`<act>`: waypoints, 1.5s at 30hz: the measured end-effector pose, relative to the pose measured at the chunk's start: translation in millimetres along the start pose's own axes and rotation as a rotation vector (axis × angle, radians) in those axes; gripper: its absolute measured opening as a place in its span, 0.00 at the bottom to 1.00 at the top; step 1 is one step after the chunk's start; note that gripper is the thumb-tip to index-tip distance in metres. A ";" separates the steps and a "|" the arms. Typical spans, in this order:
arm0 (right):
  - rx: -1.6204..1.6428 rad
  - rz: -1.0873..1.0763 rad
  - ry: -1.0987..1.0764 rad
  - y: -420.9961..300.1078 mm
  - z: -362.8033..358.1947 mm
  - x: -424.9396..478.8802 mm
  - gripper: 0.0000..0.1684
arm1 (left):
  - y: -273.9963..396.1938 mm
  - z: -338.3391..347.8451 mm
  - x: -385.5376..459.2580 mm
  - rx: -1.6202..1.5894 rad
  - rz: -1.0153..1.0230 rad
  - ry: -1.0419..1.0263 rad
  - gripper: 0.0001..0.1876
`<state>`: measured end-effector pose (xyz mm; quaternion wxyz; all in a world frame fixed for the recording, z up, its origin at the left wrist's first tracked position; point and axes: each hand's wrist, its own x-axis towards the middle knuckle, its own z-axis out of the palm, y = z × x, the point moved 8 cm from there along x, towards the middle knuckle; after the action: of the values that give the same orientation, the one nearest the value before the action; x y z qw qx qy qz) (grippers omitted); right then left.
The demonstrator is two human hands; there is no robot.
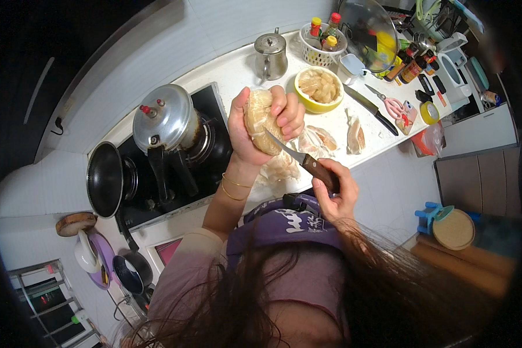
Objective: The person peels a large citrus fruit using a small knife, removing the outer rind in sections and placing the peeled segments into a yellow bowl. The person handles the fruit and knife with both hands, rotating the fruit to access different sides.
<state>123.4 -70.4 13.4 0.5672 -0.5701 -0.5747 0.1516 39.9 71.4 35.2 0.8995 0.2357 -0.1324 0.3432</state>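
My left hand [261,126] holds a peeled pomelo section [260,117] above the counter beside the gas hob. In my right hand [339,191] is a small knife [319,170] with a wooden handle, its curved blade tip at the pomelo's surface. Behind the hands, a hollowed pomelo rind [318,105] serves as a bowl with peeled pomelo pieces [319,85] inside. Pale membrane scraps [315,141] lie on the counter, partly hidden by my left hand, and another scrap [355,135] lies farther right.
A pressure cooker [165,117] and a frying pan [106,179] stand on the hob [217,113]. A metal pot [271,58] and a basket of bottles [317,54] are behind. A large knife [369,108], scissors [391,104], a phone [406,119] and yellow tape [429,113] lie right.
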 end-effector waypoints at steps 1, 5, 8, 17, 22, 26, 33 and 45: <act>-0.007 -0.008 0.003 -1.8 -0.3 0.0 0.19 | -1.3 1.5 0.0 0.004 -0.007 -0.009 0.27; -0.012 -0.004 0.018 -3.4 -1.5 -4.9 0.19 | -4.1 4.9 -1.4 0.020 -0.016 -0.030 0.27; 0.000 0.013 0.017 -3.8 -1.2 -6.3 0.19 | -3.7 6.8 -2.8 0.030 -0.009 -0.029 0.27; 0.012 0.003 0.030 -7.0 1.0 -5.8 0.19 | -2.3 11.0 -5.6 0.047 0.004 -0.030 0.27; 0.012 -0.035 0.033 -9.3 3.0 -5.5 0.20 | -1.6 12.1 -5.4 0.064 0.008 -0.028 0.27; 0.001 -0.071 0.035 -6.9 7.0 -7.9 0.22 | -2.8 11.7 -4.6 0.051 0.004 -0.031 0.27; 0.094 0.097 -0.015 5.1 14.3 -15.7 0.22 | -4.3 14.9 -3.8 0.059 0.015 -0.017 0.25; 0.118 0.046 -0.044 6.4 18.9 -12.2 0.25 | 2.4 17.6 -2.9 0.150 0.030 -0.067 0.26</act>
<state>107.3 -69.7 -3.6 0.5835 -0.5453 -0.5638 0.2103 34.8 62.3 49.9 0.8692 0.3117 -0.1397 0.3575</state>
